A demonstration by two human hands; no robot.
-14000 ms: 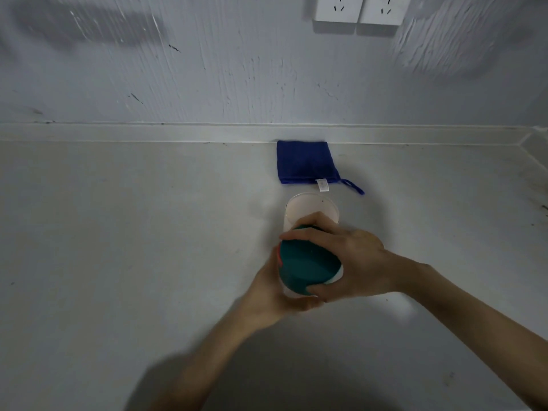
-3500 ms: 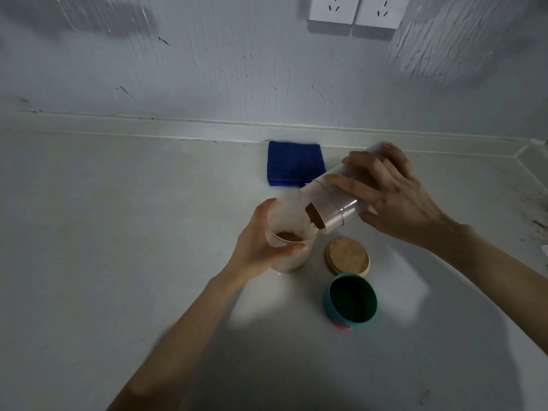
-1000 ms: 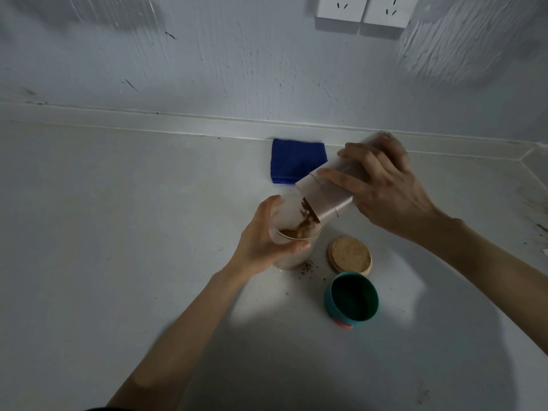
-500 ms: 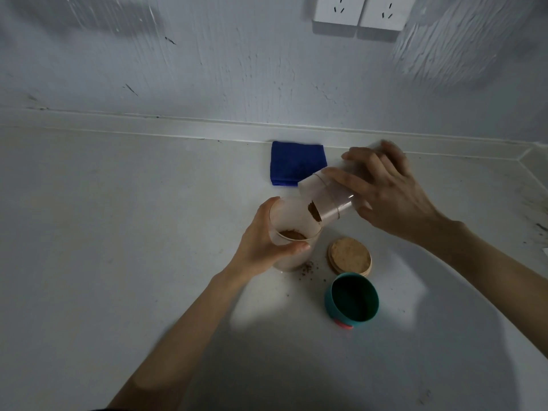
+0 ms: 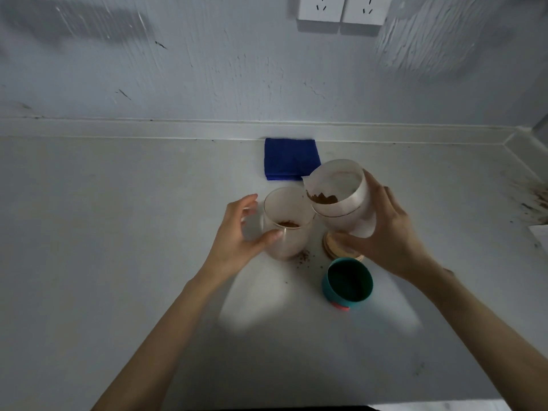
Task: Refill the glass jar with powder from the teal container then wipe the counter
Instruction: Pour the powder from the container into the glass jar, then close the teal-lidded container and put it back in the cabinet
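Observation:
The glass jar [image 5: 286,223] stands on the counter [image 5: 118,232] with a little brown powder at its bottom. My left hand [image 5: 237,235] is beside it on the left, thumb touching its front and fingers spread apart from its wall. My right hand [image 5: 388,232] grips the translucent container [image 5: 341,200], raised just right of the jar and tilted slightly, brown powder clinging inside near its rim. Its teal lid [image 5: 347,281] lies upside down on the counter in front. A cork lid [image 5: 335,247] lies half hidden under the container. Spilled powder [image 5: 302,258] lies by the jar's base.
A folded blue cloth [image 5: 292,158] lies by the back wall behind the jar. Two wall sockets [image 5: 341,8] sit above. Brown stains [image 5: 536,200] mark the counter's far right, beside a pale sheet corner [image 5: 539,232].
My right hand has tipped the container back up from pouring and drawn it right, off the jar's mouth. My left hand has loosened its grip on the jar. Powder has spilled by the jar.

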